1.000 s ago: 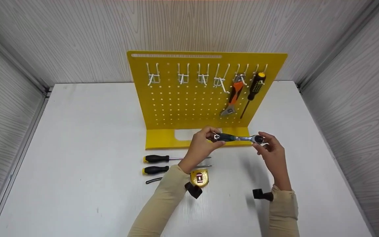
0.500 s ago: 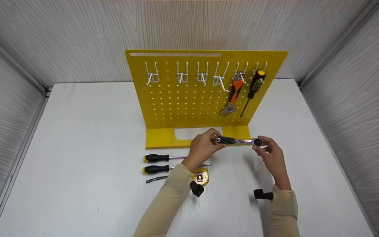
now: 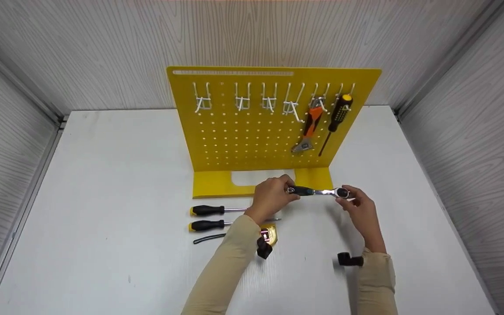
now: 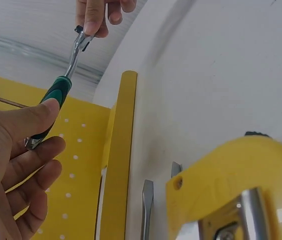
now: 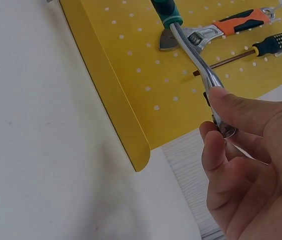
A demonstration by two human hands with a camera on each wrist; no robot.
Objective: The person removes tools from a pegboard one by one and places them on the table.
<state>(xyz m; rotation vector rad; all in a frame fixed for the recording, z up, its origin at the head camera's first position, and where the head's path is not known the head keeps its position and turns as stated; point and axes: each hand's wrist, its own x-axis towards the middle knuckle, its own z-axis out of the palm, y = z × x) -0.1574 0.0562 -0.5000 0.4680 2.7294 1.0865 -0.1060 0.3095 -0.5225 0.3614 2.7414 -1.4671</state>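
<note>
A ratchet wrench [image 3: 322,192] with a dark green and black handle and a chrome head is held level above the table, in front of the pegboard's base. My left hand [image 3: 271,195] pinches the handle end between thumb and fingers; in the left wrist view the green handle [image 4: 57,92] shows clearly. At the other end my right hand [image 3: 362,213] pinches the chrome head, its thumb lying on the metal neck [image 5: 200,62] in the right wrist view. Below my left forearm a yellow tape measure [image 3: 271,235] is partly hidden by the sleeve and wrist camera.
A yellow pegboard [image 3: 252,140] stands behind, with several white hooks [image 3: 242,103]. On it hang an orange-handled adjustable wrench [image 3: 313,124] and a screwdriver [image 3: 340,116]. Two more screwdrivers [image 3: 208,211] and a black strap [image 3: 208,238] lie on the table [image 3: 116,218].
Both hands have lowered the ratchet wrench slightly toward the front of the table, still holding it at both ends. The left forearm has shifted right, covering more of the tape measure.
</note>
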